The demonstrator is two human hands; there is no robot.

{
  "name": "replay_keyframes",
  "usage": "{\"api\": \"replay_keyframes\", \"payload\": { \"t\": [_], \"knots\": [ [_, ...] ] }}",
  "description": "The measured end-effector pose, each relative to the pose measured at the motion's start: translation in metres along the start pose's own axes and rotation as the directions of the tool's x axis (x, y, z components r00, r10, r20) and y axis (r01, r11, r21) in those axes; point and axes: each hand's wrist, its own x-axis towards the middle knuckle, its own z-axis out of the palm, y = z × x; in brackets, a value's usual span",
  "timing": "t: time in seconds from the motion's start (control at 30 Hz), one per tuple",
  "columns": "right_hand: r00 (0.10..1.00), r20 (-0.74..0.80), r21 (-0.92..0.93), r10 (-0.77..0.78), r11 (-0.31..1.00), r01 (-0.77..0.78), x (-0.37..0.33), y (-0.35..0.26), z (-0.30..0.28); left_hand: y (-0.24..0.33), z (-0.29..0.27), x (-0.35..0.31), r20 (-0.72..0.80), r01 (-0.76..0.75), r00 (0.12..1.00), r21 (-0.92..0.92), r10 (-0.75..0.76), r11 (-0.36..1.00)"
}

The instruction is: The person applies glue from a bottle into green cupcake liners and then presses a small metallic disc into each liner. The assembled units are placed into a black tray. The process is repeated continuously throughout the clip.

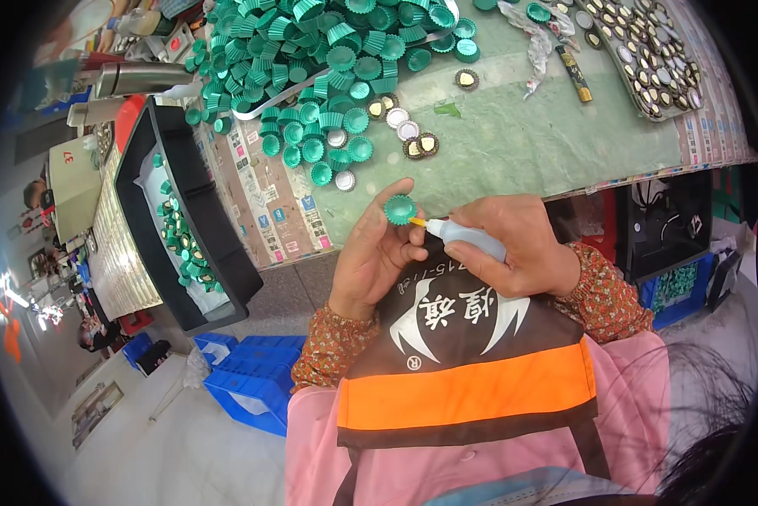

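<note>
Just off the table's near edge, my left hand pinches a small green fluted cup with its hollow side facing up. My right hand is closed around a small white squeeze bottle. The bottle's narrow yellow-orange tip points left and meets or nearly meets the cup's rim. On the table beyond my hands lie loose green fluted cups and a few dark fluted cups with pale centres. Silvery-white discs lie beside them.
A large heap of green cups fills a white-rimmed tray at the back. At far right stands a tray of dark cups, beside a black-and-gold tube and crumpled plastic. A black bin and blue crates are left.
</note>
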Motion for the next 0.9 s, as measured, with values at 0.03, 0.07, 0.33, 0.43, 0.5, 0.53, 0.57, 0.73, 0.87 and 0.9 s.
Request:
{"api": "replay_keyframes", "payload": {
  "t": [0.03,0.07,0.33,0.43,0.5,0.53,0.57,0.73,0.87,0.9],
  "knots": [
    [1.0,0.0,0.006,-0.001,1.0,0.001,0.0,0.0,0.0,0.0,0.0,0.0,-0.002,0.001,1.0,0.003,-0.001,1.0],
    [1.0,0.0,0.011,-0.002,1.0,0.002,0.0,0.001,0.0,0.0,-0.001,0.0,-0.001,0.008,1.0,0.01,-0.008,1.0],
    [0.998,0.06,0.018,0.032,0.999,-0.033,-0.001,0.0,0.0,-0.002,-0.004,0.0,-0.003,0.036,0.999,0.014,-0.036,0.999],
    [0.996,0.078,0.011,0.04,0.999,-0.041,-0.002,0.001,-0.001,-0.004,-0.006,0.001,-0.009,0.043,0.999,0.006,-0.043,0.999],
    [0.996,0.08,0.021,0.049,0.998,-0.051,-0.002,0.001,-0.001,-0.003,-0.004,0.001,-0.011,0.046,0.999,-0.003,-0.046,0.999],
    [0.996,0.08,0.019,0.05,0.998,-0.052,-0.003,0.002,0.0,-0.003,-0.002,0.0,-0.011,0.047,0.999,-0.007,-0.047,0.999],
    [0.995,0.081,0.017,0.051,0.998,-0.053,-0.003,0.002,0.0,-0.004,-0.003,0.0,-0.024,0.052,0.998,-0.01,-0.053,0.999],
    [0.993,0.057,0.108,0.1,0.989,-0.106,-0.004,0.003,-0.003,-0.006,-0.005,-0.002,-0.038,0.08,0.996,-0.062,-0.082,0.995],
    [0.975,0.027,0.233,0.22,0.947,-0.22,-0.006,0.006,-0.01,-0.004,-0.006,-0.007,-0.055,0.095,0.993,-0.1,-0.101,0.99],
    [0.968,0.027,0.257,0.25,0.934,-0.249,-0.007,0.007,-0.011,-0.003,-0.006,-0.008,-0.054,0.098,0.993,-0.102,-0.104,0.99]
  ]
}}
